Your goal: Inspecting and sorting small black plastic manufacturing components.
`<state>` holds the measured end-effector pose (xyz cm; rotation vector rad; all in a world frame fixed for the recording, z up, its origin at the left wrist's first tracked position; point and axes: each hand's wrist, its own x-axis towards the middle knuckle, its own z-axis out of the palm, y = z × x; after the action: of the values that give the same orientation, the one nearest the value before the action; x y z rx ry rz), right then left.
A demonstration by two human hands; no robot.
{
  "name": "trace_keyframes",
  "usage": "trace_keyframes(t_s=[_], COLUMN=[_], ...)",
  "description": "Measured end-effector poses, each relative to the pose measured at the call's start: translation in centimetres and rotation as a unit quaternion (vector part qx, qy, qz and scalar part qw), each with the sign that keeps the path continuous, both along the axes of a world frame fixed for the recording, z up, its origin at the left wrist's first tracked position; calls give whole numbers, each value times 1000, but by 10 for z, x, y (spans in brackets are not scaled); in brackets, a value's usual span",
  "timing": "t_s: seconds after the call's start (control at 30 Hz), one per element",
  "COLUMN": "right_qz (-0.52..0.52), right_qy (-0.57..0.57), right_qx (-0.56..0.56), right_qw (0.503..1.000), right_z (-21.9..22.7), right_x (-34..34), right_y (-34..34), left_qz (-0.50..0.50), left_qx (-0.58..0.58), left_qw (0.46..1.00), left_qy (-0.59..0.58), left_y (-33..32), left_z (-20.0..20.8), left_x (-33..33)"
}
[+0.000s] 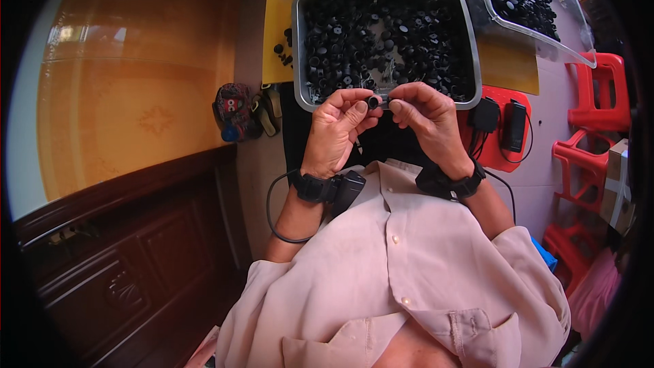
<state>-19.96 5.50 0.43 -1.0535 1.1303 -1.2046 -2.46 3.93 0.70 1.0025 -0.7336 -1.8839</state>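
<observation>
Above the near edge of a metal tray (pixel 298 41), my two hands meet almost tip to tip. Between the thumb and fingers of my left hand (pixel 334 133) is a small black round cap (pixel 372 102), its hollow side showing. My right hand (pixel 432 126) is closed in a pinch just to the right of the cap; what its fingertips hold is too small to make out. The tray contains many loose black round parts (pixel 415 44), some hollow like cups, and thin pale metal pieces (pixel 388 71) near the front.
A clear plastic bin (pixel 487 0) of black round pieces stands at the far right. Several loose black parts (pixel 279 49) lie left of the tray on the yellow surface (pixel 272 20). Right of me, a red stool (pixel 501 146) bears black devices; more red stools (pixel 603 92) stand beyond.
</observation>
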Motion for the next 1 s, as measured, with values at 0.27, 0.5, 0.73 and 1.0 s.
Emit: trace_keyframes(t_s=[0.27, 0.5, 0.73, 1.0], right_qz=[4, 17, 21, 59], right_qy=[16, 34, 38, -82], right_qx=[13, 14, 27, 112], right_qw=[1000, 999, 999, 989], right_z=[-2, 0, 3, 4], right_x=[5, 8, 8, -3], right_y=[-6, -8, -10, -17], left_qz=[11, 4, 18, 5], left_qx=[1, -37, -55, -117], left_qw=[1000, 999, 997, 986], left_qy=[-1, -33, -51, -116], left_y=[0, -1, -1, -1], left_z=[-5, -6, -4, 2], left_x=[1, -2, -4, -7])
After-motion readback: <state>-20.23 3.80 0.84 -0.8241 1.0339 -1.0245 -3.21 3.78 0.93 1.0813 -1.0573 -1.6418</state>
